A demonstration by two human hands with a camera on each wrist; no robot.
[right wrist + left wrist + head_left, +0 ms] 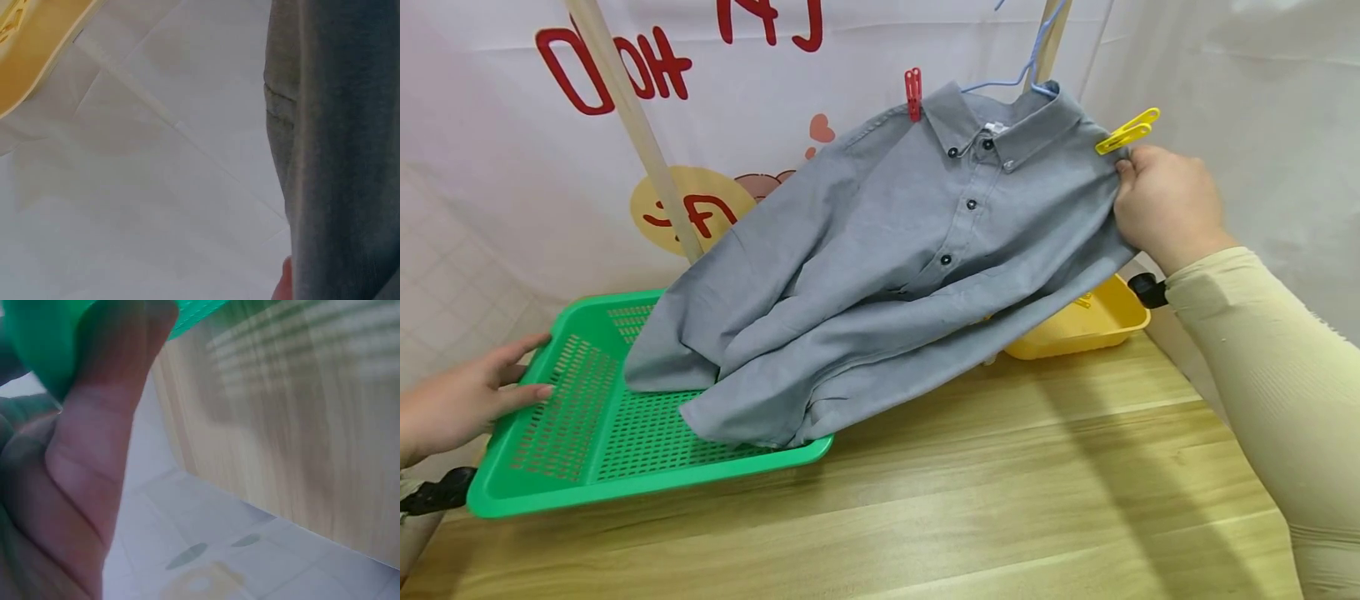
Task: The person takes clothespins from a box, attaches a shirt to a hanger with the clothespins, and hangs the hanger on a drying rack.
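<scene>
A grey button-up shirt (880, 242) hangs from a blue hanger (1037, 54), slanting down leftward, its lower end inside a green perforated basket (647, 492). One red clothespin (913, 94) is clipped at the shoulder on the left of the picture, a yellow clothespin (1126, 133) at the other. Just below the yellow one, my right hand (1172, 200) grips the shirt's shoulder. In the right wrist view the grey cloth (350, 150) covers most of that hand. My left hand (467, 396) holds the basket's left rim, thumb inside; the left wrist view shows the thumb (103, 425) against green plastic.
A yellow basket (1131, 325) with a yellow clothespin visible inside stands behind the shirt at right. Wooden poles (634, 125) rise at the back before a white sheet with red lettering. The wooden table (970, 500) ends at right below my sleeve.
</scene>
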